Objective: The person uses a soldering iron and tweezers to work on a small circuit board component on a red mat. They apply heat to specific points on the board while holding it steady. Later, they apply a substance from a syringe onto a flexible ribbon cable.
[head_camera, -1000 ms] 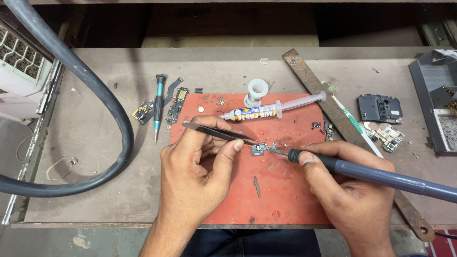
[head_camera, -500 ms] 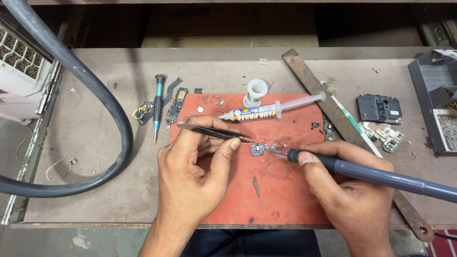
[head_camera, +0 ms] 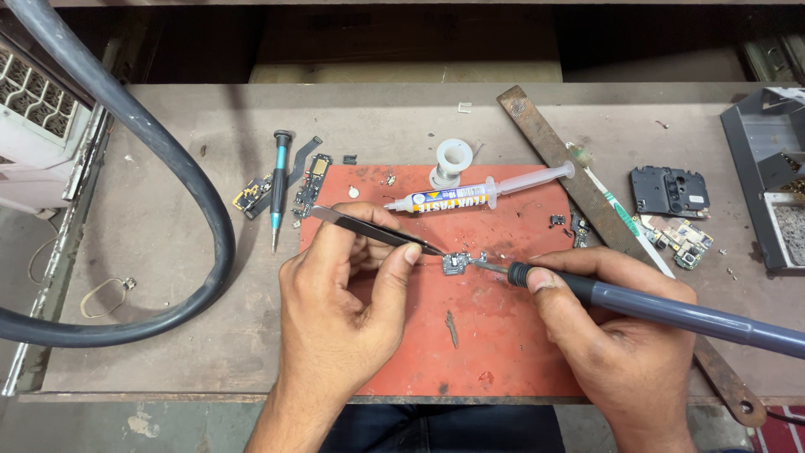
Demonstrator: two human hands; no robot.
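Left hand [head_camera: 340,310] pinches tweezers [head_camera: 373,230] aimed right at a small metal part [head_camera: 454,264] on the red mat [head_camera: 495,335]; right hand [head_camera: 625,335] grips a soldering iron [head_camera: 662,310] lying crosswise, tip leftward on the part. Poses unchanged from earlier.

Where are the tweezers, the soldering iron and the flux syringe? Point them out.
tweezers [head_camera: 369,228], head view, mid-shaft above the left hand.
soldering iron [head_camera: 671,312], head view, grey handle past the right hand.
flux syringe [head_camera: 457,200], head view, labelled barrel.
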